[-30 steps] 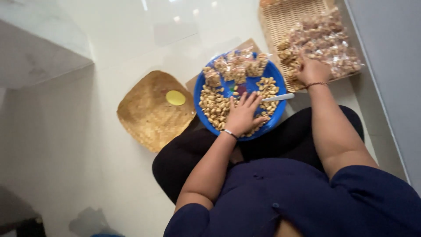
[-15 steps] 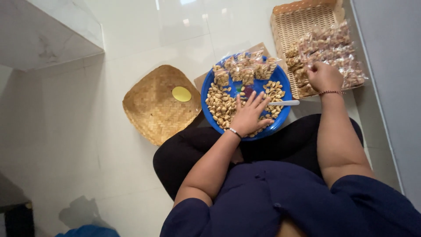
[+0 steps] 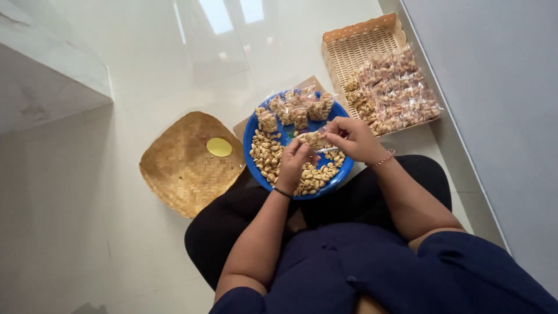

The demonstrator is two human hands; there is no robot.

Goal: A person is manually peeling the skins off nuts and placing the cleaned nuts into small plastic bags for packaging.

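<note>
Seated on the floor w/ a blue bowl [image 3: 258, 129] on the lap, both hands meet over it: left hand [image 3: 293, 163] and right hand [image 3: 350, 138] pinch a small clear bag [image 3: 313, 138] shut-fingered, nuts [image 3: 266, 158] below for easy reach; filled packets in tray [image 3: 354, 49] beyond the bowl.

The hands [image 3: 325, 148] hide part of the blue plate [image 3: 251, 136] and small packet [image 3: 313, 138].

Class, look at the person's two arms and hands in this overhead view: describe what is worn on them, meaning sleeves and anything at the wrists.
Both arms are bare from the short dark navy sleeves down. The left hand has a thin dark band at its wrist. The right hand has a slim beaded bracelet, pinkish-red, at its wrist. No gloves or rings can be made out.
</note>
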